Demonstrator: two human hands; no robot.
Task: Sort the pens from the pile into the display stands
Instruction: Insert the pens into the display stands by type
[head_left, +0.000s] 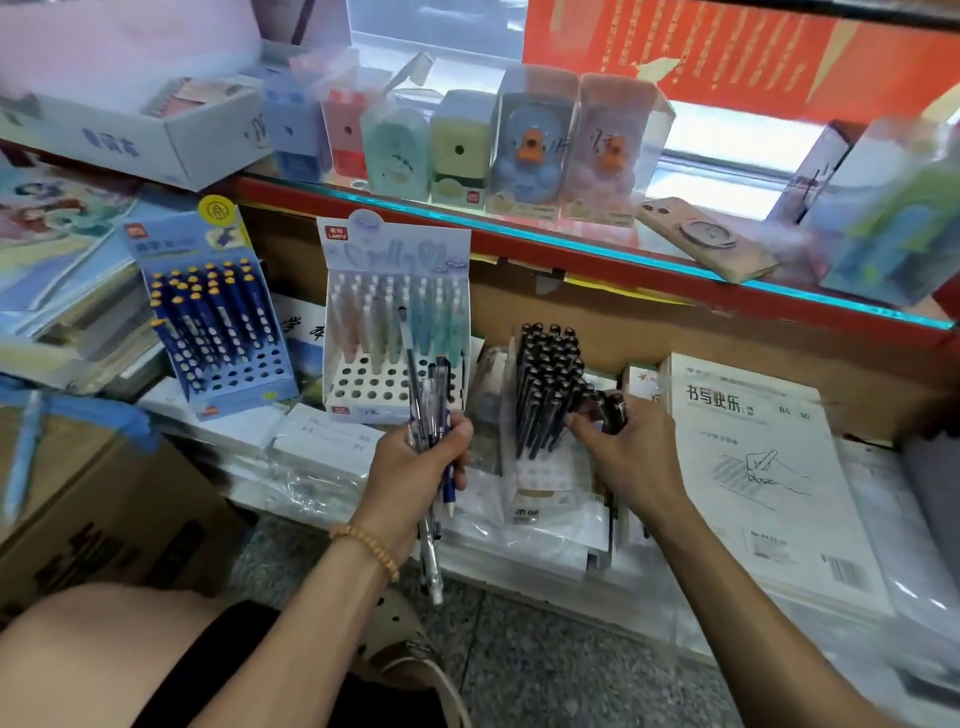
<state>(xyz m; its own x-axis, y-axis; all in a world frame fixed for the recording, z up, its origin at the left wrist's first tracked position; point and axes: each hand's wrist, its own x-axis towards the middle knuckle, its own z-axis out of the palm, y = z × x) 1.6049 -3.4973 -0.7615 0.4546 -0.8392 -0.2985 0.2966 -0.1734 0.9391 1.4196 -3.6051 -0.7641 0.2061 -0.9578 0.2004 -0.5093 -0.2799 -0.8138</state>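
Left hand (421, 457) fisted round bundle of mixed pens (428, 415), tips poking out above and below fist, in front of white stand (395, 332). Right hand (618, 447) curled, fingertips pinching dark pens (608, 408) at right edge of black-pen stand (545, 384). Blue stand (218, 322) far left, rear rows full, front holes bare. White stand holds pastel pens at back. Practice pad (763, 467) lies just right of right hand.
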